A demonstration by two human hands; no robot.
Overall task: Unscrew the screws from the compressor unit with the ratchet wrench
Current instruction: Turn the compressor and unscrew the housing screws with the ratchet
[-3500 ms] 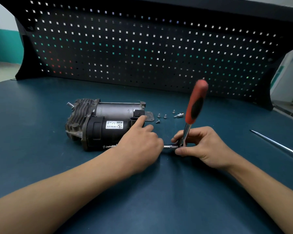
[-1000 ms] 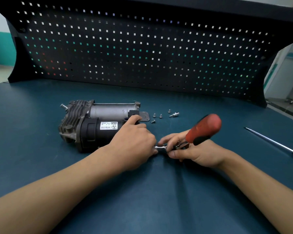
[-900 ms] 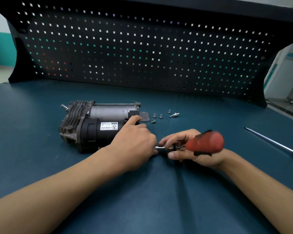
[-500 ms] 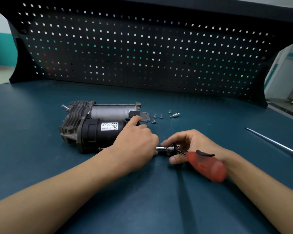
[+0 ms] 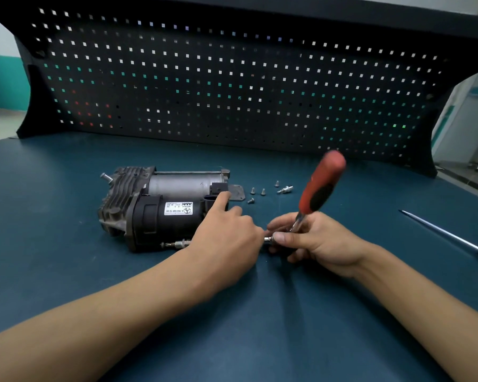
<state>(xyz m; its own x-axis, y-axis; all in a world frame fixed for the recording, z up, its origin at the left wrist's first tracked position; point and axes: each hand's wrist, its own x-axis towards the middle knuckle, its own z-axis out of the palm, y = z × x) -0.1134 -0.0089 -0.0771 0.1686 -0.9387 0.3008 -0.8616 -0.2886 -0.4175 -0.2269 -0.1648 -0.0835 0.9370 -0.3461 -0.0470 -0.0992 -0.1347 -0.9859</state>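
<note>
Fingers point(image 5: 284, 220) gripping ratchet wrench point(image 5: 322, 186), compressor point(image 5: 160, 219) beside

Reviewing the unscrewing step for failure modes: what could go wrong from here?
1. The red-handled ratchet wrench drives a long steel extension bar, held by the left hand, into the grey-and-black compressor unit; if the bar tilts, the bit could cam out.
2. The right hand pinches near the wrench head, not the handle: little leverage, may slip.
3. The small silver screws lie loose on the blue table; a swinging handle might scatter them.
</note>
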